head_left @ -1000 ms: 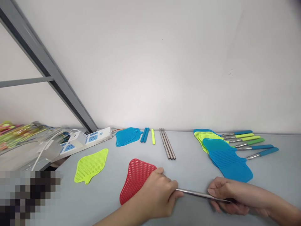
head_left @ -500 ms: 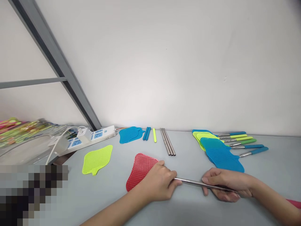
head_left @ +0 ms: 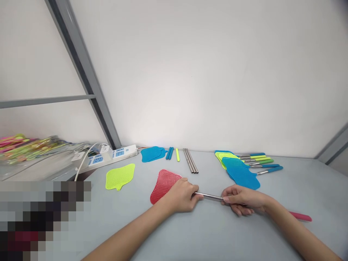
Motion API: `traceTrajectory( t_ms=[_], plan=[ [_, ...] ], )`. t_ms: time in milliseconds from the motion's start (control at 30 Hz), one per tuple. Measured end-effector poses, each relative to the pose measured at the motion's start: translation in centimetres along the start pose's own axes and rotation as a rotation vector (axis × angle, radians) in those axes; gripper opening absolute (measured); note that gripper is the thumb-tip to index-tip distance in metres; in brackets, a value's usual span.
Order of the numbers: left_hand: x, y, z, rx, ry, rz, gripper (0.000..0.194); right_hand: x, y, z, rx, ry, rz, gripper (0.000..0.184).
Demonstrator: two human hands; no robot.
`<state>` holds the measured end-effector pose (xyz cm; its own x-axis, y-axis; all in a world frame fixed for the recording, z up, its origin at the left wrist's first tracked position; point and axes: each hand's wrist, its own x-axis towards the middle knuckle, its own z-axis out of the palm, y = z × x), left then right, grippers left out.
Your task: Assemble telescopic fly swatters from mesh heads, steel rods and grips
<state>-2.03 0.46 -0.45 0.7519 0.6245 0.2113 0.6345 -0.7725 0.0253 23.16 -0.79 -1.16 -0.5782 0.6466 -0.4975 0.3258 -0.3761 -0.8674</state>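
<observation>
My left hand point(head_left: 179, 195) is closed around one end of a steel rod point(head_left: 209, 196), its heel resting over the edge of a red mesh fly swatter head point(head_left: 163, 186). My right hand point(head_left: 240, 200) holds the same rod further along, and its fingers hide the far end. A pink plastic grip point(head_left: 300, 216) lies on the grey table point(head_left: 190, 232) to the right of my right wrist.
Beyond my hands lie a lime swatter head point(head_left: 119, 176), a blue swatter head point(head_left: 152, 154), blue and yellow grips point(head_left: 170, 153), several steel rods point(head_left: 190, 160), a stack of swatter heads point(head_left: 239, 172), and several handled rods point(head_left: 261, 161). A power strip point(head_left: 114, 154) stands back left.
The whole view has shifted and the table items look smaller and further off. The pink grip has come fully into view at right. Both hands still hold the rod.
</observation>
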Motion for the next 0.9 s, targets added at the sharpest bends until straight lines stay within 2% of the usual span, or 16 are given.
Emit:
traceTrajectory(
  t_ms=[200, 900],
  plan=[
    [-0.59, 0.69, -0.05, -0.013, 0.014, -0.054, 0.030, 0.17, 0.13, -0.21, -0.036, 0.003, 0.009, 0.025],
    [-0.44, 0.72, -0.44, -0.036, -0.007, -0.011, 0.034, -0.47, -0.06, -0.12, -0.028, -0.014, -0.002, 0.031]
  ],
)
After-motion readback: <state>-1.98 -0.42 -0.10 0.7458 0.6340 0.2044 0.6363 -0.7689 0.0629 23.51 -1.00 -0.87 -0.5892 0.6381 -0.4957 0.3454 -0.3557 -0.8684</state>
